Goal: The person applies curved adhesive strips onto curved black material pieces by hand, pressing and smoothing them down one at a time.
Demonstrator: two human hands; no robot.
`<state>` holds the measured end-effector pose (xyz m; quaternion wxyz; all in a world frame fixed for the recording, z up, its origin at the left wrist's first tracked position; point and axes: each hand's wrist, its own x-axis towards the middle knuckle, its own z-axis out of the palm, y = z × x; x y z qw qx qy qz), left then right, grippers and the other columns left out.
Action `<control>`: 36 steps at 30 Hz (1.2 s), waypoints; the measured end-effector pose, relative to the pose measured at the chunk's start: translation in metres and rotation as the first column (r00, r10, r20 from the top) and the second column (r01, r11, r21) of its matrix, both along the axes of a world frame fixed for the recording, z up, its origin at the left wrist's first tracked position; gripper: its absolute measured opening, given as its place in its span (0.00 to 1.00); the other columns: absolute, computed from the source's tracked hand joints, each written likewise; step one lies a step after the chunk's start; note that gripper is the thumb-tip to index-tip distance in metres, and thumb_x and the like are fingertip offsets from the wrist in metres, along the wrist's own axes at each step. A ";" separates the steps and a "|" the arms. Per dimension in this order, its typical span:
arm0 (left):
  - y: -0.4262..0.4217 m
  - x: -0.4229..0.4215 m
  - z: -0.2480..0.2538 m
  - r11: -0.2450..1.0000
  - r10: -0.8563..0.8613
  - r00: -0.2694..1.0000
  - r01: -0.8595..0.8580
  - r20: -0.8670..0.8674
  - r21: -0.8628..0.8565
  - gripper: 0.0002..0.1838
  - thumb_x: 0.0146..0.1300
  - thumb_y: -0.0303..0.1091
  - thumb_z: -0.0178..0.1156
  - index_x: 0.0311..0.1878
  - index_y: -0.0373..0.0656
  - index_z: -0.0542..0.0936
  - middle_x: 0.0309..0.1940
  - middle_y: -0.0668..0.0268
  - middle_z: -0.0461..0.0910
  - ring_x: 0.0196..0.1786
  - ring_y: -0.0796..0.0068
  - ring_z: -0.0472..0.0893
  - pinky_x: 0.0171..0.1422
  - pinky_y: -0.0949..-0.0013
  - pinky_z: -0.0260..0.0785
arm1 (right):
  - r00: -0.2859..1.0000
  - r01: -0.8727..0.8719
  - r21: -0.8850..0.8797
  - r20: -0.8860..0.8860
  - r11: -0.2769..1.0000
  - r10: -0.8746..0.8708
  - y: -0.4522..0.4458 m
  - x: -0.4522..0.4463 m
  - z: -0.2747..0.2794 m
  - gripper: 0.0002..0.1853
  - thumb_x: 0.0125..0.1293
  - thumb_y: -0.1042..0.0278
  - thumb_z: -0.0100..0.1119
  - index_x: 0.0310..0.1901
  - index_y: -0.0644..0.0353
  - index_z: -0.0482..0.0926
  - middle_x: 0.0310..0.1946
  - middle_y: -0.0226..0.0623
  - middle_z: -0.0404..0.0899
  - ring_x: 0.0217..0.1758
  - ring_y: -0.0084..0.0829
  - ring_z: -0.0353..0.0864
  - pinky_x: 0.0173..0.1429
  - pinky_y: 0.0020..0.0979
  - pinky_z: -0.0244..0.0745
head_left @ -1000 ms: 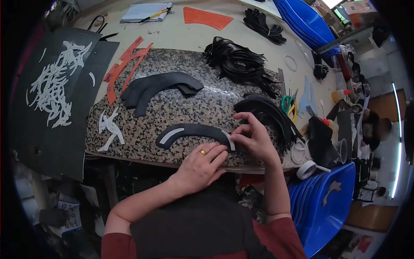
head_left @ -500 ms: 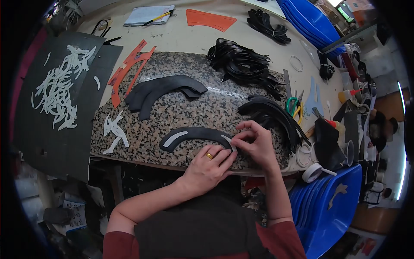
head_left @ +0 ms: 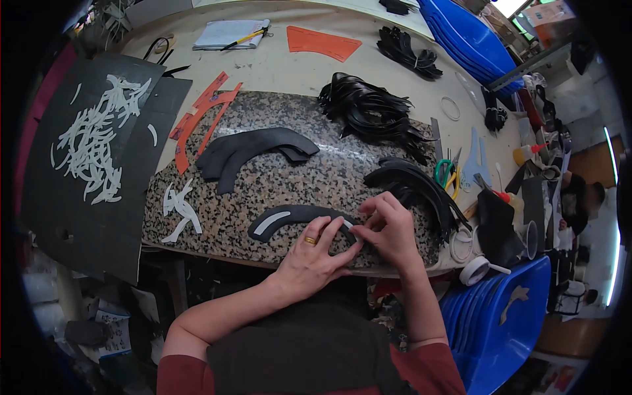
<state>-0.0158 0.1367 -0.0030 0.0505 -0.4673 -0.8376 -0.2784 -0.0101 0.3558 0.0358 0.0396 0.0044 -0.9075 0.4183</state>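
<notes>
A curved black leather-like piece lies on the speckled stone slab near its front edge. One white curved strip sits flat on its left end. A second white strip shows at the right end, partly covered by fingers. My left hand, with a ring on one finger, rests on the black piece, fingers apart and fingertips beside that second strip. Thumb and forefinger of my right hand are pinched together at the strip's outer end. The right tip of the black piece is hidden under my hands.
Loose white strips lie left on the slab, with many more on a dark board. Stacked black curved pieces lie behind. Black strip bundles, scissors and a white tape roll are rightward. Blue bins stand lower right.
The view has shifted slightly, so the table appears lower. My left fingers have spread and lifted into an arch around the right strip. My right fingertips stay at its outer end.
</notes>
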 end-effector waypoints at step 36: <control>-0.072 -0.037 0.048 0.854 0.332 0.906 -0.407 0.262 0.325 0.08 0.70 0.21 0.60 0.51 0.37 0.80 0.47 0.54 0.75 0.45 0.52 0.81 0.49 0.57 0.75 | 0.897 0.218 0.103 -0.414 0.971 -0.158 0.005 -0.069 0.154 0.09 0.70 0.76 0.70 0.50 0.65 0.89 0.35 0.33 0.88 0.38 0.17 0.82 0.43 0.25 0.77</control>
